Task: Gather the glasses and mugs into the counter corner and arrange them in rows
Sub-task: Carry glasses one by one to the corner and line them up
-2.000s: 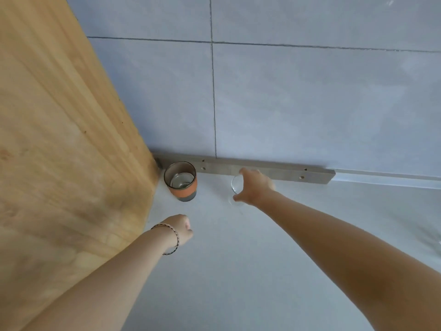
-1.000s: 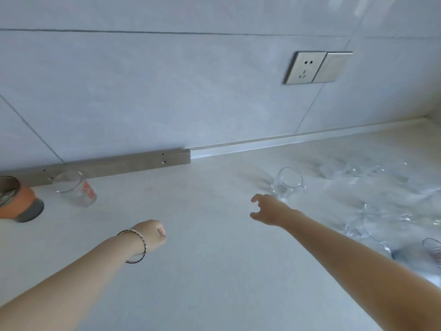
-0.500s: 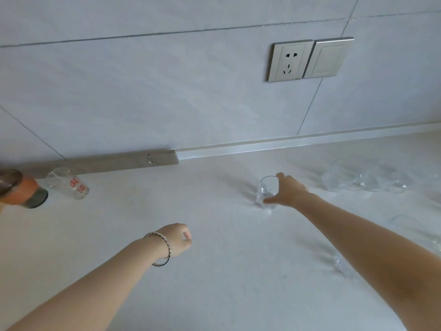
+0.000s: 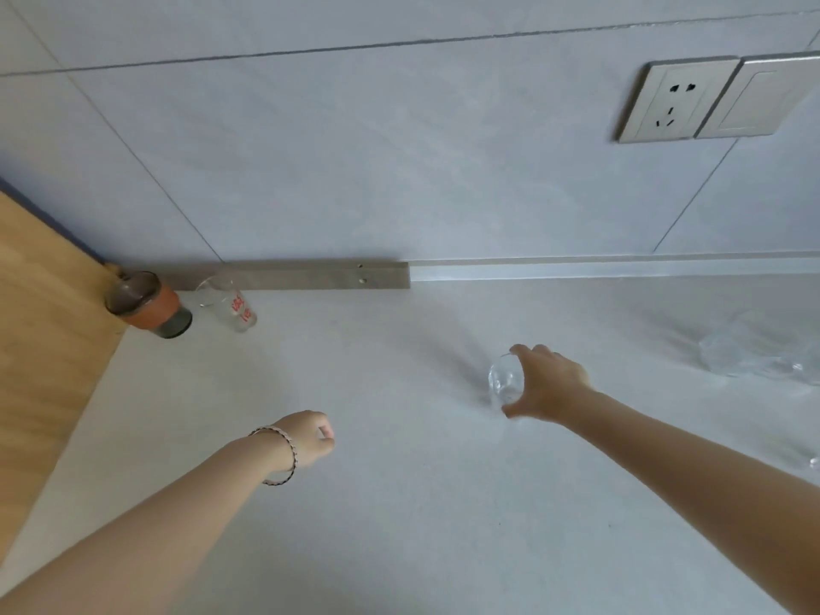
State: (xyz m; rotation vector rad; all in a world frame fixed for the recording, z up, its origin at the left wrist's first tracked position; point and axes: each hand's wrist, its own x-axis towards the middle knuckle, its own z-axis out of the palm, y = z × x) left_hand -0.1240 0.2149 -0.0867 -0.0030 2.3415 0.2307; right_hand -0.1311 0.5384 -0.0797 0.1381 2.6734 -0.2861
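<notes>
Glasses and mugs begin their row in the counter corner at left, where an orange-banded mug (image 4: 148, 306) stands against the wooden panel (image 4: 40, 348) with a red-printed glass (image 4: 230, 304) just beside it. My left hand (image 4: 306, 439) hovers mid-counter, fingers curled on nothing. Further right, my right hand (image 4: 550, 383) wraps thumb and fingers round a small clear glass (image 4: 506, 383), which seems just off the counter (image 4: 399, 526), though blur leaves that unsure. To place it well, I should carry it upright and low, then set it beside the red-printed glass, close without knocking it. More clear glassware (image 4: 754, 352) waits at far right.
</notes>
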